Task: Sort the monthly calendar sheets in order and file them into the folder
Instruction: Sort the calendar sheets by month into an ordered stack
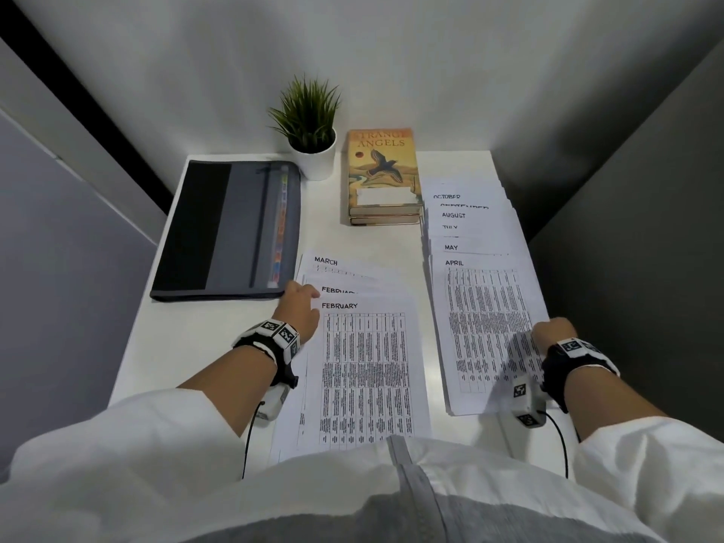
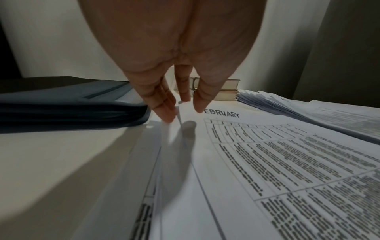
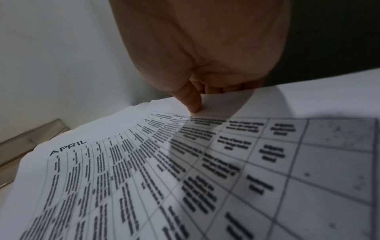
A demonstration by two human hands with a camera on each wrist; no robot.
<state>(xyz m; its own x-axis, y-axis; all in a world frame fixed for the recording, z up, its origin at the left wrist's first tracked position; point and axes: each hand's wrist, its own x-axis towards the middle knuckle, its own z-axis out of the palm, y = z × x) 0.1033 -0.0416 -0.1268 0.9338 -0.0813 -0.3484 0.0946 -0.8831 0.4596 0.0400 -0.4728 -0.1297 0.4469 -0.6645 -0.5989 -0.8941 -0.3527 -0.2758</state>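
Two hands work at the near edge of a white worktop (image 1: 164, 346). Left hand (image 1: 299, 309) sits at the upper left corner of the top FEBRUARY sheet (image 1: 364, 370); in the left wrist view its fingers (image 2: 164, 110) and thumb pinch that raised corner. Beneath lie a second February sheet (image 1: 344, 290) and a MARCH sheet (image 1: 337, 264), fanned slightly toward the far side. Right hand (image 1: 552, 333) grips the right edge of the APRIL sheet (image 1: 484, 327); in the right wrist view the thumb presses on top while the curled fingers (image 3: 222, 89) go under the lifted edge. Behind April a staggered stack of sheets (image 1: 466, 217) runs away from the person, with May, August and October headings legible and others partly covered. At far left lies a dark zippered folder (image 1: 231, 229), closed and flat, just beside the February pile. Farther back, two stacked books (image 1: 382, 174) stand between the folder and the stack, and a potted plant (image 1: 309, 127) stands against the wall.
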